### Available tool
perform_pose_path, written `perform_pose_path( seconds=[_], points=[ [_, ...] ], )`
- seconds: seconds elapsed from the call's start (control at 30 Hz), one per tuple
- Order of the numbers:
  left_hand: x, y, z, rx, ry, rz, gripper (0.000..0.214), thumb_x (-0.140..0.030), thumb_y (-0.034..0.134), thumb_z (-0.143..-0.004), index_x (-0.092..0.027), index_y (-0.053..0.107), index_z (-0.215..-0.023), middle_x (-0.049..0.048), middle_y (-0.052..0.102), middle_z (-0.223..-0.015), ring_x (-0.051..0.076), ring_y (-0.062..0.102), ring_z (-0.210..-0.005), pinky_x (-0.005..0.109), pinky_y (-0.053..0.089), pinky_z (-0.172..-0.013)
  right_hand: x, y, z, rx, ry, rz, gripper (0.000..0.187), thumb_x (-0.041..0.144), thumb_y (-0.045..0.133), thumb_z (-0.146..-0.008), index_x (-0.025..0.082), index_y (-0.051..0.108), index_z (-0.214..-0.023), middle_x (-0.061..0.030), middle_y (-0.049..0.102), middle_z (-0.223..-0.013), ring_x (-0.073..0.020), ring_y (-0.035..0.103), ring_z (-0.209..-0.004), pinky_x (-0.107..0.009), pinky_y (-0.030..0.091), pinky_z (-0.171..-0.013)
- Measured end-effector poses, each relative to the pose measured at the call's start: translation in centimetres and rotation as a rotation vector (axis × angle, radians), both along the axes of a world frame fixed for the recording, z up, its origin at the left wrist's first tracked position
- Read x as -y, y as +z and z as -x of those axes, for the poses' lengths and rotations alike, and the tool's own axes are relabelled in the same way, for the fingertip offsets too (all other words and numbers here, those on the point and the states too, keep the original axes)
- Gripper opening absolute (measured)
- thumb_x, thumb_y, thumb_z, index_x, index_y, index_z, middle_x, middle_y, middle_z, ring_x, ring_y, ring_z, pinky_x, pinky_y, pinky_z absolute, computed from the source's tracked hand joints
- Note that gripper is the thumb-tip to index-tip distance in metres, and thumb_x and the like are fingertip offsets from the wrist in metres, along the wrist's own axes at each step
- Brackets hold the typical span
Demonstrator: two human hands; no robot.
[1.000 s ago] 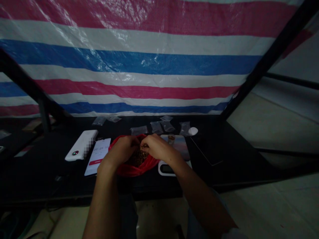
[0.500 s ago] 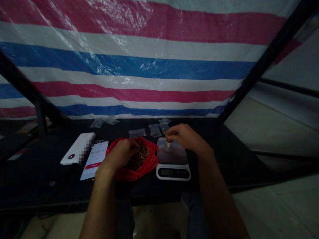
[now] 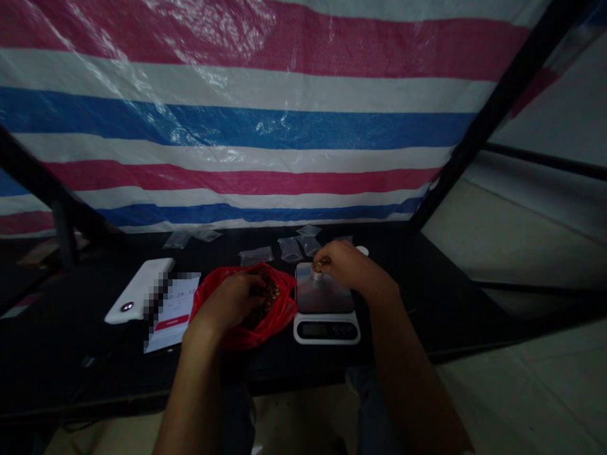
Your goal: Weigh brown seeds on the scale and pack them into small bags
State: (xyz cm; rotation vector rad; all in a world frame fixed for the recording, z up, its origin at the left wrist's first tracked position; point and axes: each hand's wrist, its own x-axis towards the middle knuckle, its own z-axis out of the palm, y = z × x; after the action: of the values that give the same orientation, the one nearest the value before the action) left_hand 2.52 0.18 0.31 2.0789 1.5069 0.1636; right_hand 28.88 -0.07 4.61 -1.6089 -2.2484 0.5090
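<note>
A red plastic bag point(image 3: 275, 313) of small brown pieces lies open on the black table point(image 3: 427, 297). My left hand point(image 3: 234, 302) is inside the bag's mouth, fingers curled over the brown pieces. To the right stands a small white kitchen scale point(image 3: 326, 309) with a shiny top. My right hand point(image 3: 344, 265) hovers over the far end of the scale, pinched on a few brown pieces at a small container point(image 3: 317, 273) standing on the platform.
A white power bank point(image 3: 139, 298) and a lit phone point(image 3: 173, 311) lie left of the bag. Several small clear plastic bags point(image 3: 289, 248) lie at the table's back by the striped tarp point(image 3: 246, 126). A black frame pole point(image 3: 478, 120) slants up at right.
My right hand left the red bag with a pinch of brown pieces and moved right to the scale, then lowered to the small container. My left hand stayed in the bag.
</note>
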Motion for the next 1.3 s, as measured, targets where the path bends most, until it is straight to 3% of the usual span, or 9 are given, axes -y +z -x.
perform_pose_path(
  seconds=[0.23,0.37,0.5,0.73,0.97,1.13,1.3],
  points=[
    [0.4,0.5,-0.4,-0.025,0.008,-0.005,0.022,-0.014,0.061,-0.085,-0.02,0.077,-0.098,0.0082,0.078,-0.103,0.02,0.072,-0.091,0.025,0.049,-0.075,-0.2,-0.1,-0.1,-0.024,0.044,-0.02,0.022,0.002,0.064,-0.082,0.019,0.077,-0.081,-0.0088,0.079,-0.089,-0.0218,0.07,-0.084,-0.029,0.044,-0.07],
    [0.4,0.1,-0.6,-0.029,-0.003,0.033,0.021,-0.013,0.064,-0.082,-0.02,0.076,-0.098,0.0074,0.078,-0.099,0.019,0.072,-0.085,0.025,0.047,-0.07,-0.3,-0.4,-0.2,-0.083,0.034,-0.01,0.024,0.0,0.064,-0.081,0.018,0.078,-0.091,-0.0101,0.079,-0.096,-0.0222,0.071,-0.088,-0.029,0.047,-0.074],
    [0.4,0.2,-0.8,-0.079,0.009,-0.04,0.018,-0.016,0.059,-0.087,-0.02,0.076,-0.093,0.0078,0.078,-0.096,0.019,0.071,-0.082,0.026,0.044,-0.068,-0.7,-1.1,-0.3,-0.147,0.016,-0.013,0.029,0.0,0.066,-0.081,0.017,0.076,-0.101,-0.0096,0.078,-0.1,-0.0215,0.071,-0.094,-0.028,0.05,-0.08],
    [0.7,0.6,-1.5,-0.138,0.027,-0.03,0.017,-0.02,0.059,-0.085,-0.022,0.074,-0.094,0.0088,0.078,-0.1,0.02,0.071,-0.086,0.026,0.041,-0.063,-1.0,-1.6,-0.3,-0.189,0.033,0.028,0.022,0.003,0.069,-0.081,0.017,0.073,-0.097,-0.0082,0.078,-0.098,-0.0197,0.072,-0.093,-0.027,0.051,-0.08],
    [0.8,1.0,-1.3,-0.18,0.036,-0.046,0.023,-0.02,0.052,-0.09,-0.021,0.074,-0.095,0.0096,0.078,-0.099,0.022,0.072,-0.085,0.028,0.041,-0.065,-0.6,-1.0,-0.9,-0.245,0.02,0.05,0.027,-0.001,0.062,-0.083,0.015,0.073,-0.102,-0.0094,0.078,-0.1,-0.0195,0.072,-0.093,-0.028,0.053,-0.082],
    [0.7,1.1,-1.1,-0.115,0.035,-0.009,0.025,-0.015,0.05,-0.091,-0.018,0.074,-0.098,0.0109,0.078,-0.099,0.019,0.072,-0.083,0.026,0.045,-0.068,-0.5,-0.2,-1.0,-0.177,0.028,-0.03,0.031,-0.003,0.053,-0.085,0.015,0.075,-0.1,-0.0096,0.078,-0.104,-0.0196,0.071,-0.093,-0.029,0.051,-0.082],
    [0.4,0.9,-0.9,-0.066,0.02,-0.069,0.024,-0.014,0.05,-0.092,-0.017,0.073,-0.098,0.0105,0.077,-0.101,0.02,0.071,-0.089,0.026,0.047,-0.074,-0.9,-0.9,-1.0,-0.216,0.052,0.027,0.03,-0.002,0.054,-0.086,0.014,0.073,-0.1,-0.0091,0.078,-0.099,-0.0178,0.072,-0.091,-0.026,0.051,-0.08]
  ],
)
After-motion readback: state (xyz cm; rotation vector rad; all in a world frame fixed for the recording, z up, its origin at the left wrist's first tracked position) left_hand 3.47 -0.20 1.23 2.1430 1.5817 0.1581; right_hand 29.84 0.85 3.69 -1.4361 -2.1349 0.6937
